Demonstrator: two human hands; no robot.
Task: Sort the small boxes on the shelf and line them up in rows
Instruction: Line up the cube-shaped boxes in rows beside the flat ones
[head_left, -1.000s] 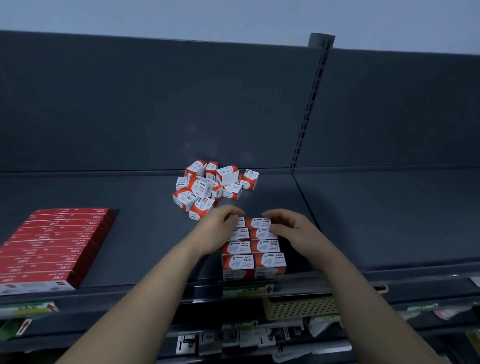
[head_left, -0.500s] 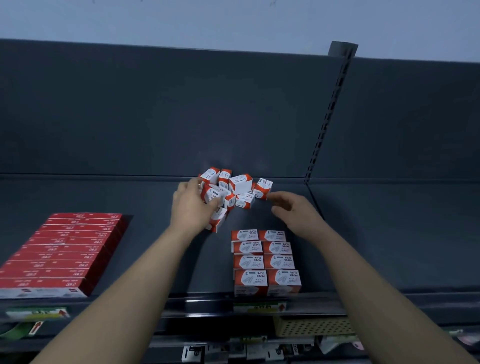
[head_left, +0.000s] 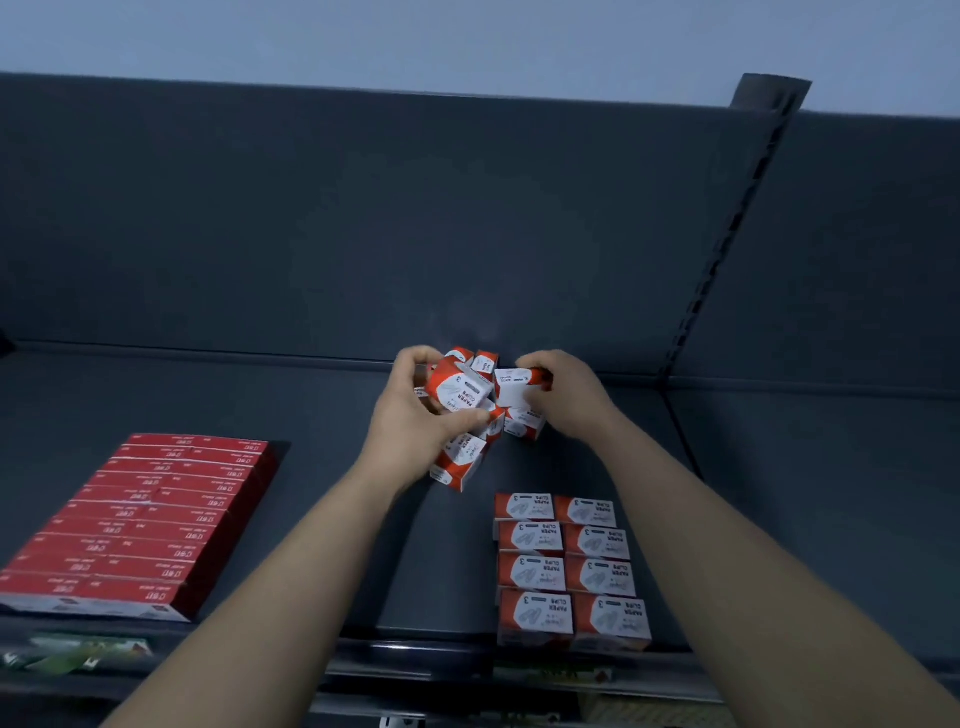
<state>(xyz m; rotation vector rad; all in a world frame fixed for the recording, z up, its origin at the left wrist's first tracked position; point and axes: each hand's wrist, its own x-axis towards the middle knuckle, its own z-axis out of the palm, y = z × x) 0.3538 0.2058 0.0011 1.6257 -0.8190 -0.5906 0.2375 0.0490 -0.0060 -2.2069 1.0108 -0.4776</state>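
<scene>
A loose heap of small red-and-white paper clip boxes (head_left: 511, 418) lies at the back of the dark shelf (head_left: 208, 395). My left hand (head_left: 415, 415) is closed around one tilted box (head_left: 460, 387) on the heap's left side. My right hand (head_left: 569, 395) grips another box (head_left: 514, 387) at the heap's right side. One box (head_left: 460, 462) sticks out below my left hand. At the shelf's front, two neat rows of the same boxes (head_left: 569, 566) run front to back, side by side.
A flat block of long red boxes (head_left: 140, 525) fills the shelf's front left. A slotted upright post (head_left: 727, 234) divides the back panel on the right. Price tags and a lower shelf show under the front edge (head_left: 415, 657).
Both hands left the lined-up rows, reached back to the heap and closed on boxes there. The camera has come closer and tilted down.
</scene>
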